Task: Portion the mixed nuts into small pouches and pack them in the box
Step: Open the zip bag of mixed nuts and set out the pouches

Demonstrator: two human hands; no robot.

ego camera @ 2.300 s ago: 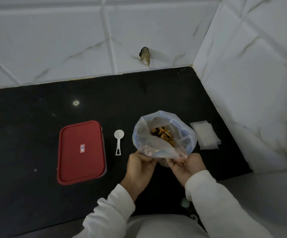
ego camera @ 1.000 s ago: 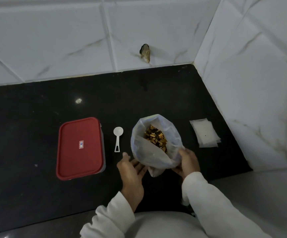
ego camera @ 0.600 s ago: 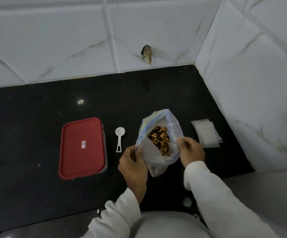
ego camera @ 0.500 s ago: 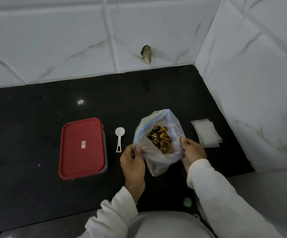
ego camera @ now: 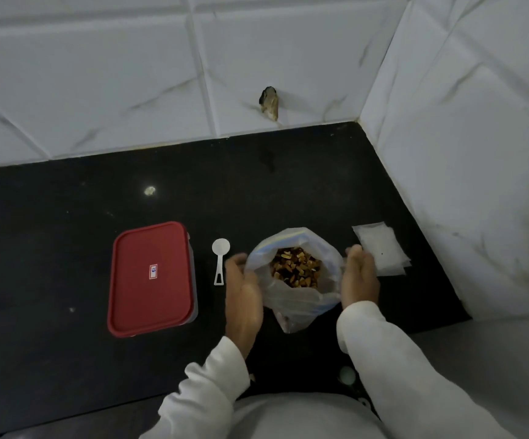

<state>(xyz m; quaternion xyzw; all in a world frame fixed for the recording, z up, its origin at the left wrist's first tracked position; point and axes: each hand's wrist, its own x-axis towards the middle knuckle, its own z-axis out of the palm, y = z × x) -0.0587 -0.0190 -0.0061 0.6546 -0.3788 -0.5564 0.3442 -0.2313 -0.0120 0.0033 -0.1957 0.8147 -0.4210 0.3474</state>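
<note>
A clear plastic bag [ego camera: 291, 301] of mixed nuts [ego camera: 295, 271] stands on the black counter with its mouth spread wide. My left hand [ego camera: 243, 293] grips the bag's left rim, and my right hand [ego camera: 360, 277] grips its right rim. A box with a red lid [ego camera: 151, 277], closed, lies to the left. Between the box and the bag lies a small white scoop [ego camera: 220, 260]. A flat stack of small clear pouches [ego camera: 381, 248] lies just right of my right hand.
White tiled walls close the counter [ego camera: 51, 223] at the back and on the right, meeting in a corner. A broken dark spot [ego camera: 269, 103] marks the back wall. The counter's front edge runs just below my sleeves.
Both hands let go of the bag's near rim and took hold of its sides. The mouth now stands wider and rounder, showing more nuts.
</note>
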